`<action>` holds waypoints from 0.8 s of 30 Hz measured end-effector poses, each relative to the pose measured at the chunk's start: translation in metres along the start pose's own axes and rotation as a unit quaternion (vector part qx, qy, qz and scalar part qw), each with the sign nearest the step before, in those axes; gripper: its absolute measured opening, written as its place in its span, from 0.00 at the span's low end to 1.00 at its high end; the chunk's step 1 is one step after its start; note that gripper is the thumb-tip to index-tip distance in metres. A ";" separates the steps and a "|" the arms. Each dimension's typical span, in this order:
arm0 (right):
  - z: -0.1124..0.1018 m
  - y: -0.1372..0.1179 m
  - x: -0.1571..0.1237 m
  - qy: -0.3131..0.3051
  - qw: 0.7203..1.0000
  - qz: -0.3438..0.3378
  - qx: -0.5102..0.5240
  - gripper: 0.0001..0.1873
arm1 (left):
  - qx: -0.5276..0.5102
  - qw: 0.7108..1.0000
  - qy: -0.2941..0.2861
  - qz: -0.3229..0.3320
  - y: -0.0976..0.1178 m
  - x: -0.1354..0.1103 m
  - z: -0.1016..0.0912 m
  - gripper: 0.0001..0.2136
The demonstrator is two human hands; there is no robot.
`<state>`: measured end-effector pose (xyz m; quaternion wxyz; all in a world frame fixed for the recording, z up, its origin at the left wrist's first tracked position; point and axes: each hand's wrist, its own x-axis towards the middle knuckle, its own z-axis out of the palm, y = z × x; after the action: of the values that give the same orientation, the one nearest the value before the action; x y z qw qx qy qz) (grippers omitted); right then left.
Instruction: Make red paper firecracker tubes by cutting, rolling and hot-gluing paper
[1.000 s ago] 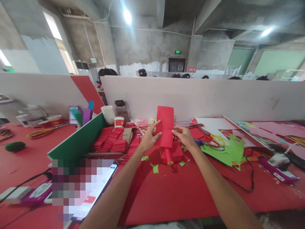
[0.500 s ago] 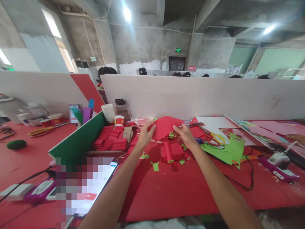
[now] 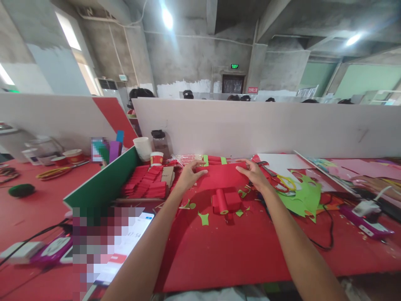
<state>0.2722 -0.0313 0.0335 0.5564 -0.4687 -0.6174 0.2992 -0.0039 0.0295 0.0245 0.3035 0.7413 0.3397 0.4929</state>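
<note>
A sheet of red paper (image 3: 222,175) is stretched between my two hands, above the table. My left hand (image 3: 191,174) grips its left edge between thumb and fingers. The right edge is pinched by my right hand (image 3: 253,173). Just below the sheet, a red paper roll (image 3: 222,202) lies against a red block-like piece (image 3: 233,198). Red rolls with green bands (image 3: 214,160) show behind the sheet. Small green paper scraps (image 3: 204,218) are scattered nearby.
Left stands a green board (image 3: 103,179) beside stacked red paper strips (image 3: 145,184), a paper cup (image 3: 157,159) and a phone (image 3: 125,246). To the right are scissors (image 3: 286,182), cut green paper (image 3: 303,194) and a purple power strip (image 3: 365,223). A white partition (image 3: 250,127) runs behind.
The red sheet has gone from bowed and tilted to flatter and lower. My right hand has moved slightly right, and the green-banded rolls behind have come into view.
</note>
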 end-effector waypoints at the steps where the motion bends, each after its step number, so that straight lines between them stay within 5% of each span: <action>1: -0.001 0.000 -0.001 -0.014 1.000 0.006 0.003 0.21 | 0.005 1.000 0.001 0.009 0.001 0.000 0.000 0.18; 4: -0.003 -0.001 -0.001 -0.048 0.999 0.006 0.005 0.19 | 0.017 1.000 0.001 0.014 0.004 0.000 0.000 0.16; 14: -0.009 -0.004 0.002 -0.022 0.997 -0.060 -0.054 0.11 | -0.032 0.999 -0.009 0.006 0.007 -0.001 0.002 0.17; 24: -0.016 -0.007 0.001 -0.052 0.988 -0.126 -0.077 0.10 | 0.020 0.996 -0.068 0.053 0.022 -0.007 -0.007 0.18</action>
<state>0.2862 -0.0357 0.0434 0.5189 -0.4124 -0.7211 0.2017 -0.0076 0.0116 0.0407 0.2843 0.7962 0.2881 0.4496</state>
